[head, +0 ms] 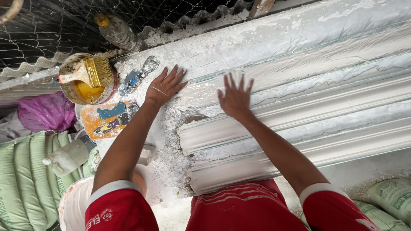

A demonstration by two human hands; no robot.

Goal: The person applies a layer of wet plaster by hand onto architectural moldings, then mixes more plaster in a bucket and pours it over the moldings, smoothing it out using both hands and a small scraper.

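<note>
A long white plaster moulding (pixel 308 124) with ridged profile lies across a plaster-crusted workbench (pixel 274 38), running off to the right. My left hand (pixel 165 85) rests flat with fingers spread on the bench just past the moulding's left end. My right hand (pixel 235 98) presses flat, fingers spread, on the wet upper strip of the moulding near its left end. Neither hand holds anything. Crumbled plaster (pixel 173 137) lies around the moulding's end.
A bowl (pixel 68 92) of yellow liquid with a brush (pixel 92 70) across it stands at the left. A scraper (pixel 137 77), a dusty bottle (pixel 117 32), an orange board (pixel 107 117), green sacks (pixel 25 179), a white bucket (pixel 72 201) and wire mesh (pixel 51 25) surround the bench.
</note>
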